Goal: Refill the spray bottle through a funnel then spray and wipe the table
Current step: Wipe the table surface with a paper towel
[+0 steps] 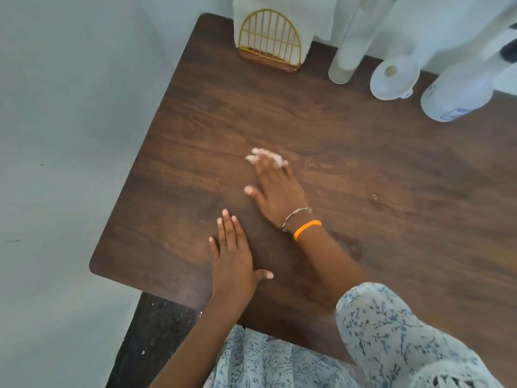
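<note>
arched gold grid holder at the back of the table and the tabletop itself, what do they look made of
Arched gold grid holder: apparently thin metal wire with a gold finish, on a reddish-brown base. Dark brown tabletop: wood or wood-look laminate, with printed-looking grain and a smooth, low sheen.

A dark brown wood-grain table with rounded corners. Along its far edge stand a gold wire napkin holder with white napkins, a tall white bottle, a white funnel and a white spray bottle. Mid-table lies a crumpled white tissue under the right hand; the left hand rests flat near the front-left corner.
</note>
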`<state>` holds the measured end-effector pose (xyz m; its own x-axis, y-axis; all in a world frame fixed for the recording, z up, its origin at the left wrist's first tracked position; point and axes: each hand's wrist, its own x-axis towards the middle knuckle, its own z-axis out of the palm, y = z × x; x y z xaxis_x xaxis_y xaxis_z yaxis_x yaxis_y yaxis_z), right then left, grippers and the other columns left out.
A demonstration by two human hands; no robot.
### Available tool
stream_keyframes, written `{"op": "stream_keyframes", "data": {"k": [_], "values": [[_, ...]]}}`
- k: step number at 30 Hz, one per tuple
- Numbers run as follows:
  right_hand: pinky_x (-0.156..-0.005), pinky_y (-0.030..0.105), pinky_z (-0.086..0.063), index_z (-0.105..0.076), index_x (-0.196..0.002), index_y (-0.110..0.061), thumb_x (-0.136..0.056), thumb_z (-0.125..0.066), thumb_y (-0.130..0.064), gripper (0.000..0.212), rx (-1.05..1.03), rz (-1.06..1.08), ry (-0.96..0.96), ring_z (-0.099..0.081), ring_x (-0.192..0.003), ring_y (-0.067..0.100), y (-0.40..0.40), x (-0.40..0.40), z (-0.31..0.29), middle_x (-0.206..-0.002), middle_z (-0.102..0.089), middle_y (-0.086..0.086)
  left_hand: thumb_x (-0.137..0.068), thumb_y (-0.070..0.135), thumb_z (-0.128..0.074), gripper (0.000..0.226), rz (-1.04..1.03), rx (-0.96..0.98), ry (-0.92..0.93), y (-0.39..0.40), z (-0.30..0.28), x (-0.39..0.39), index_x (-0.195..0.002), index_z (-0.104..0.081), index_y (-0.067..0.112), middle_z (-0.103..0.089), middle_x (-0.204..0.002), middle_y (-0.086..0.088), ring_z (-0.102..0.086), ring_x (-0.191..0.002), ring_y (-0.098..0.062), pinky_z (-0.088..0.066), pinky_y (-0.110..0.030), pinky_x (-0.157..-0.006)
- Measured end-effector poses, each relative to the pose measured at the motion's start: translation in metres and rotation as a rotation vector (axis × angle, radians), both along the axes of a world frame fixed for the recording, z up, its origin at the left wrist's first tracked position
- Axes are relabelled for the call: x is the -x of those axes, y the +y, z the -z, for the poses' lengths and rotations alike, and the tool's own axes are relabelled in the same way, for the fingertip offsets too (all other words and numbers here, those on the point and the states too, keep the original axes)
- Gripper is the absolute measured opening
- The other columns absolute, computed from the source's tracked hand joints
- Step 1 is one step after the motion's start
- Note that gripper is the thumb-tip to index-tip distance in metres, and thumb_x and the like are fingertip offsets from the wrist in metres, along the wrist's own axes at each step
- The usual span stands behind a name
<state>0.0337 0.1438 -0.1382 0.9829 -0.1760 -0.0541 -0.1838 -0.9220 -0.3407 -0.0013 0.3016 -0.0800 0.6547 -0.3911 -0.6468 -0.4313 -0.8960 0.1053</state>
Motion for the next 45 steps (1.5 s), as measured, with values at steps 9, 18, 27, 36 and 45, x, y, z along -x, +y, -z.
{"op": "stream_keyframes", "data": {"k": [9, 18, 27, 36, 45], "values": [[-0.118, 0.04, -0.005, -0.021, -0.148, -0.003, -0.097, -0.024, -0.034, 0.06, -0.015, 0.66, -0.012, -0.012, -0.145, 0.027, -0.122, 0.036, 0.0, -0.156, -0.016, 0.014, -0.07, 0.066, -0.06, 0.131, 0.051, -0.002, 0.05, -0.003, 0.006, 0.013, -0.13, 0.037, 0.001, 0.047, -0.135, -0.013, 0.038, -0.13, -0.027, 0.009, -0.047, -0.113], [-0.064, 0.026, -0.058, -0.07, -0.109, -0.012, -0.076, -0.048, -0.005, 0.041, -0.053, 0.023, -0.206, -0.067, -0.093, 0.021, 0.03, 0.042, -0.009, -0.109, -0.07, 0.003, -0.068, 0.061, -0.067, 0.133, 0.01, 0.056, 0.026, -0.005, 0.001, 0.018, -0.142, 0.024, -0.001, 0.034, -0.149, -0.015, 0.027, -0.14, -0.028, 0.004, -0.045, -0.115], [-0.067, 0.036, -0.051, -0.071, -0.106, -0.009, -0.083, -0.057, -0.011, 0.027, 0.051, 0.469, -0.256, -0.064, -0.083, 0.038, -0.093, 0.091, -0.013, -0.096, -0.068, 0.021, -0.072, 0.06, -0.065, 0.129, 0.166, 0.114, 0.066, -0.011, 0.003, 0.055, -0.141, 0.028, 0.003, 0.042, -0.142, -0.009, 0.039, -0.128, -0.023, 0.009, -0.046, -0.114], [-0.077, 0.038, -0.046, -0.07, -0.1, 0.003, -0.073, -0.046, 0.005, 0.036, -0.024, 0.794, -0.262, -0.058, -0.094, 0.04, -0.108, 0.138, -0.013, -0.098, -0.063, 0.025, -0.071, 0.058, -0.067, 0.131, 0.157, 0.105, 0.06, -0.014, 0.007, 0.058, -0.141, 0.028, 0.003, 0.044, -0.14, -0.007, 0.033, -0.136, -0.025, 0.01, -0.046, -0.114], [-0.072, 0.037, -0.051, -0.071, -0.1, -0.009, -0.091, -0.053, -0.019, 0.023, -0.04, 0.273, -0.296, -0.06, -0.089, 0.031, -0.04, 0.159, -0.008, -0.094, -0.064, 0.012, -0.07, 0.056, -0.07, 0.131, 0.134, 0.152, 0.046, -0.011, 0.009, 0.059, -0.142, 0.027, 0.006, 0.042, -0.143, -0.004, 0.037, -0.13, -0.017, 0.011, -0.042, -0.114]]}}
